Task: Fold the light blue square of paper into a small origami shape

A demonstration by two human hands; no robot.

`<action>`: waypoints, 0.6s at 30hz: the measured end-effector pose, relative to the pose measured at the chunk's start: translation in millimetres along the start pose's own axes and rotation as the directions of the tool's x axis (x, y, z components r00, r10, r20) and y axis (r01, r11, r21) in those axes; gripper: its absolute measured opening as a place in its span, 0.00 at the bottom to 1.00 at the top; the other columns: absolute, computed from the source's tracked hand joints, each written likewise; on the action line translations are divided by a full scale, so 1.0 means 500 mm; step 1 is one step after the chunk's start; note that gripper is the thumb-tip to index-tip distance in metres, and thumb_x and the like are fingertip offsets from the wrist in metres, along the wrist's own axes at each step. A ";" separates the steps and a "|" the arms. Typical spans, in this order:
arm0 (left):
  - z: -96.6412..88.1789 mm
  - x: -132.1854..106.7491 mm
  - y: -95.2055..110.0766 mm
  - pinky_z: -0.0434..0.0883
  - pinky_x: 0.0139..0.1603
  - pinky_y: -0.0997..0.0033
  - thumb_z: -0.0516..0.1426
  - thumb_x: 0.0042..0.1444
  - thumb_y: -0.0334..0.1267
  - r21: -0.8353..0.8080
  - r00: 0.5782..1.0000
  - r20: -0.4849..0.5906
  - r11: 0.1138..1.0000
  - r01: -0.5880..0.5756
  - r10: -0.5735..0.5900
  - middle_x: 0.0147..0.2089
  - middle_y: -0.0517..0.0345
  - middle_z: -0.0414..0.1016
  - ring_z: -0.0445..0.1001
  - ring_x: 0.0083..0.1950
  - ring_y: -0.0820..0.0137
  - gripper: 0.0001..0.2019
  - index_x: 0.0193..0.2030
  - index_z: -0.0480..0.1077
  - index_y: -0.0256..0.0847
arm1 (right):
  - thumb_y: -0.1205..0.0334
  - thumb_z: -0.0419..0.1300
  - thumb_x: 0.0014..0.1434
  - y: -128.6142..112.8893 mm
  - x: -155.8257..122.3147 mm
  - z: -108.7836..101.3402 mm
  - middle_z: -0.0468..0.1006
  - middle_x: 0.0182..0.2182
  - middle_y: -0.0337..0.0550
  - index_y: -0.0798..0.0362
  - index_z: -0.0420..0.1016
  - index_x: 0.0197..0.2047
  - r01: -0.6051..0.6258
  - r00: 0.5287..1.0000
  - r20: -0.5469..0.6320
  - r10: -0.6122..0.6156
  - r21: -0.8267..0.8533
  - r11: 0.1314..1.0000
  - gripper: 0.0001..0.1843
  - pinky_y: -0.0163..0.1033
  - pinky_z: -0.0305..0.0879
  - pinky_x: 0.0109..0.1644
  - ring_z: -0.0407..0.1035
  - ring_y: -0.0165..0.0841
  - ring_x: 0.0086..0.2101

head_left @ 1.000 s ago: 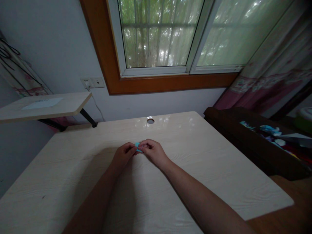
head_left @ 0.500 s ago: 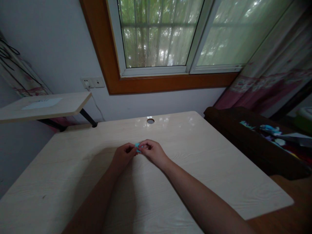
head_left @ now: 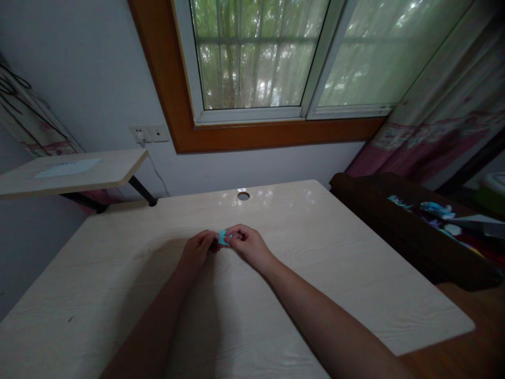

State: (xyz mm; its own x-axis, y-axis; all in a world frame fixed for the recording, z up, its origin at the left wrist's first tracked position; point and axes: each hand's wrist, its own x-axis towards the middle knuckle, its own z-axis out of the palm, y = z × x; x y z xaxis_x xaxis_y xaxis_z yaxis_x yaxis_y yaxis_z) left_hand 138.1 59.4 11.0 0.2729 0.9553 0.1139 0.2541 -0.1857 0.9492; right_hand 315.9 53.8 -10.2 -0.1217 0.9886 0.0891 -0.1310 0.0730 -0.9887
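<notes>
A small, flat light-blue piece [head_left: 222, 237], which looks like folded paper, is between my hands over the middle of the table. My right hand [head_left: 245, 243] pinches its right side between thumb and fingers. At its left edge, my left hand [head_left: 199, 247] has thumb and fingers closed together, and its fingertips are at the piece. Part of the piece is hidden behind my right fingertips. Both hands are low over the pale wood-grain table [head_left: 323, 263].
The table has a round cable hole [head_left: 243, 196] near its back edge. A raised shelf [head_left: 114, 176] on black legs stands at the back left, with a paper sheet [head_left: 69, 167] on it. A dark brown piece of furniture [head_left: 366, 221] holding colourful items is at the right.
My left thumb and fingers have shifted slightly left and back from the front of the light-blue piece, so more of it shows. My right hand has kept its pinch nearly in place.
</notes>
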 end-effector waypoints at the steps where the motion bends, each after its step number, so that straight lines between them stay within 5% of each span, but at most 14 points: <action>1: 0.000 0.000 -0.001 0.68 0.34 0.73 0.50 0.60 0.47 -0.009 1.000 0.005 1.000 0.000 0.000 0.26 0.58 0.74 0.71 0.29 0.70 0.17 0.30 0.72 0.38 | 0.57 0.67 0.49 -0.001 0.000 0.000 0.75 0.25 0.38 0.54 0.75 0.35 0.001 1.000 0.000 -0.001 0.005 1.000 0.12 0.34 0.64 0.32 0.69 0.30 0.27; 8: 0.002 0.000 -0.002 0.65 0.32 0.75 0.59 0.54 0.46 0.057 0.999 0.023 0.998 0.032 -0.033 0.26 0.61 0.73 0.70 0.29 0.72 0.12 0.31 0.72 0.38 | 0.60 0.67 0.49 -0.005 -0.006 0.001 0.65 0.21 0.31 0.53 0.74 0.37 0.056 0.997 0.050 -0.056 0.002 0.998 0.12 0.30 0.55 0.26 0.58 0.24 0.22; 18: 0.003 0.000 0.005 0.67 0.33 0.73 0.57 0.56 0.48 0.017 0.999 -0.023 0.999 0.045 -0.044 0.26 0.60 0.73 0.71 0.30 0.71 0.14 0.30 0.71 0.39 | 0.62 0.67 0.48 0.000 0.002 0.000 0.73 0.30 0.36 0.52 0.69 0.40 0.078 0.997 0.013 -0.079 0.063 0.995 0.17 0.34 0.64 0.33 0.67 0.27 0.28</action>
State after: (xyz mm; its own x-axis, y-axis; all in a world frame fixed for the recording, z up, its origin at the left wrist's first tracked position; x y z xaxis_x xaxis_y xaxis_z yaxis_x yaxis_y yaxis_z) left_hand 140.2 58.4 12.7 0.2400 0.9676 0.0784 0.2819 -0.1467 0.9481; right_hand 315.8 54.9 -9.9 -0.1241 0.9779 0.1682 -0.2022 0.1410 -0.9691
